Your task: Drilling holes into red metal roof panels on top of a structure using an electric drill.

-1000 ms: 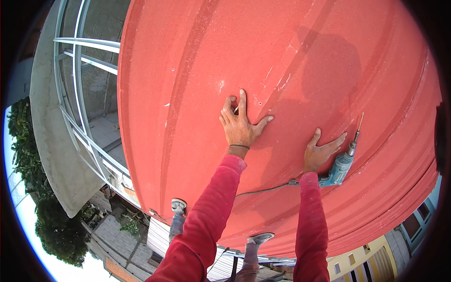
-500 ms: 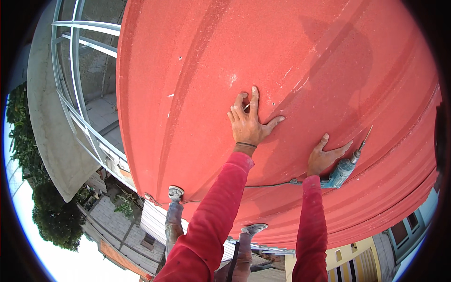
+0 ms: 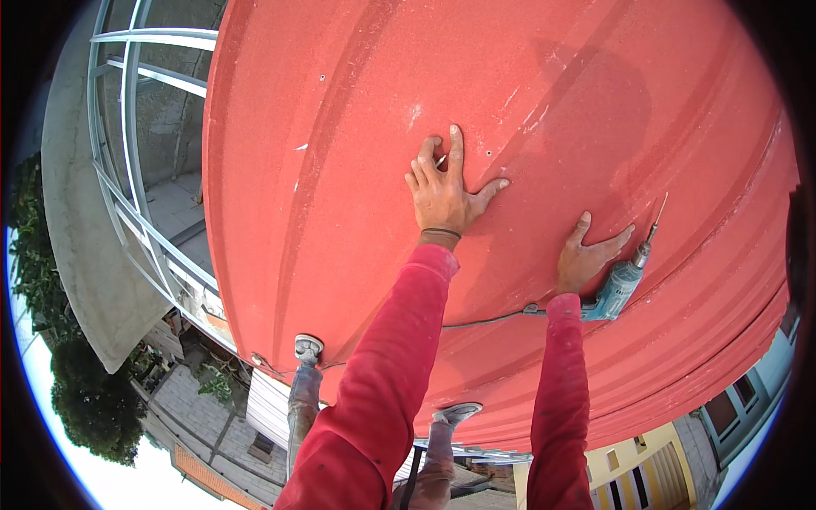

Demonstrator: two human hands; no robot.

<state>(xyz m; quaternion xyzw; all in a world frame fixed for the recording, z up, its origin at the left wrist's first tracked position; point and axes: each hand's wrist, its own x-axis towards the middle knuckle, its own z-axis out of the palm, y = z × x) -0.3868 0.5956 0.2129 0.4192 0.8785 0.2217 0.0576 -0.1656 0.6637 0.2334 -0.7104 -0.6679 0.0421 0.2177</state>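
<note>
Both my hands lean on a red corrugated roofing sheet (image 3: 382, 195). My left hand (image 3: 440, 200) has its forefinger and thumb stretched out on the sheet. Its other fingers are curled, and a small thin pale piece (image 3: 440, 161) shows between middle finger and forefinger, too small to name. Beside that forefinger is a small dark-centred spot (image 3: 489, 153), a hole or fastener. My right hand (image 3: 582, 255) lies with thumb and fingers apart, holding nothing. Just to its right rests a teal corded power drill (image 3: 619, 289), its long bit pointing away from me; the hand does not grip it.
The drill's black cable (image 3: 484, 321) runs left across the sheet. My shoes (image 3: 308, 348) stand at its near edge. Beyond the left edge, a pale metal frame (image 3: 130, 119) spans an open drop. Houses and ground show far below the near edge.
The whole view has shifted slightly, so hands, drill and sheet appear higher in the picture. Relative to the sheet, both hands and the drill stay where they were.
</note>
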